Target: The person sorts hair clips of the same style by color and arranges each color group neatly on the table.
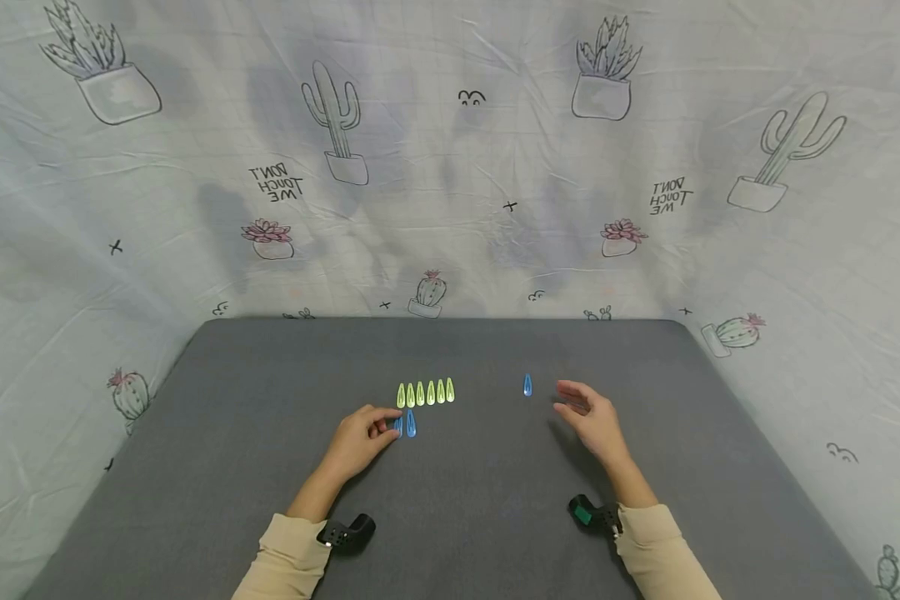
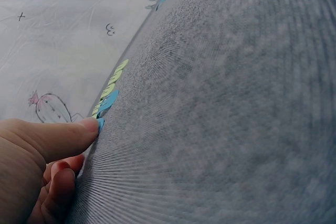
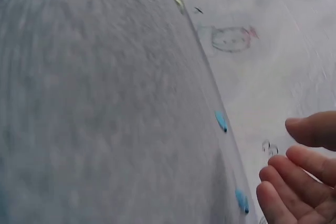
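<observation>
On the grey table, my left hand (image 1: 356, 442) pinches a blue snap hair clip (image 1: 398, 426) between thumb and index finger, one at each end. In the left wrist view the thumb (image 2: 79, 135) covers part of that clip. Right beside it lies another blue hair clip (image 1: 411, 423). Just above these is a row of several yellow-green hair clips (image 1: 431, 392), set side by side. My right hand (image 1: 596, 425) hovers with relaxed fingers, holding nothing, to the right of a single blue hair clip (image 1: 527, 385). The right wrist view shows a further blue hair clip (image 3: 241, 201) nearer that hand.
The grey table (image 1: 480, 517) ends at a back edge against a pale curtain (image 1: 450, 167) printed with cacti and succulents, which also hangs along both sides. Black wrist cameras (image 1: 348, 533) are strapped at both wrists, below the beige sleeves.
</observation>
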{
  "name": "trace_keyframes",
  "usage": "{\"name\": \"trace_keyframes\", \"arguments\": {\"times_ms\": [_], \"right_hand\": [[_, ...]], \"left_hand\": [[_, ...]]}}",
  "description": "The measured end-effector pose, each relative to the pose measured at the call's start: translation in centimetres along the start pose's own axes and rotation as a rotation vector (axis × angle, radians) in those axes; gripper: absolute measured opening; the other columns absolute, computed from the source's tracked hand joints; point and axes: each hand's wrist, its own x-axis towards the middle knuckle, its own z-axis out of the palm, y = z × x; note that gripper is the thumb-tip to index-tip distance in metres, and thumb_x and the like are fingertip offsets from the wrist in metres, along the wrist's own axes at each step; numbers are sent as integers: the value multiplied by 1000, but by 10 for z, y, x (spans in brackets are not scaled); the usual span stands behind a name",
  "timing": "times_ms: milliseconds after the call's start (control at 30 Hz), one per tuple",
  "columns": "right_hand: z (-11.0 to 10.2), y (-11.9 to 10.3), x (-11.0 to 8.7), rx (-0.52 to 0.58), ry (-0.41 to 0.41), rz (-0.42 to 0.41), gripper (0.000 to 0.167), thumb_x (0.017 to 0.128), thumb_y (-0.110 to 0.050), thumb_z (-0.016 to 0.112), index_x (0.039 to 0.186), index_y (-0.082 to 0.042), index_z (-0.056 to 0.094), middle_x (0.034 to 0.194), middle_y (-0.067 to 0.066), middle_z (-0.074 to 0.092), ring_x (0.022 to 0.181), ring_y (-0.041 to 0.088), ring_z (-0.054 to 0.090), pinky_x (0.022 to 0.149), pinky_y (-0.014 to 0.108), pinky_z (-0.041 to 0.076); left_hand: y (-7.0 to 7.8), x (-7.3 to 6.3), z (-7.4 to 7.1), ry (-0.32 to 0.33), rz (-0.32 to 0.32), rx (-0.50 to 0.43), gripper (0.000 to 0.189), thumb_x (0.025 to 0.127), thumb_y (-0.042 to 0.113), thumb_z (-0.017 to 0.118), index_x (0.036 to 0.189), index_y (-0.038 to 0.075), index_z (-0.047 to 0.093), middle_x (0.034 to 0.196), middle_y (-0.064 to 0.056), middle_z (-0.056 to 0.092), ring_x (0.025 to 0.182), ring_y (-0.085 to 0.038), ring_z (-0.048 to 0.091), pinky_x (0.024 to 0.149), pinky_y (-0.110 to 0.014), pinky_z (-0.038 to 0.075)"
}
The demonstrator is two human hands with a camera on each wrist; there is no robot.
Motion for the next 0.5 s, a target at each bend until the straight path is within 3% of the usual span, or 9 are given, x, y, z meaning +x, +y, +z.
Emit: {"name": "trace_keyframes", "arguments": {"times_ms": [200,333,500], "right_hand": [[-11,14,0,1,91,135,40,91,-11,63,127,4,54,126,24,57,116,37,56,79,7,43],[-13,21,0,-37,122,205,40,91,-14,63,127,2,55,124,22,60,113,35,58,70,10,45],[-12,22,0,-98,113,258,39,92,-17,63,126,1,56,123,21,61,111,33,59,73,17,48]], "left_hand": [[-1,0,0,3,8,-3,26,80,15,76,106,13,73,73,5,50,60,-5,41,57,-22,36],[-1,1,0,2,1,-2,26,80,15,76,106,13,73,73,5,50,60,-5,41,57,-22,35],[0,1,0,-4,-10,3,26,80,15,76,106,13,73,73,5,50,60,-6,41,57,-22,35]]}}
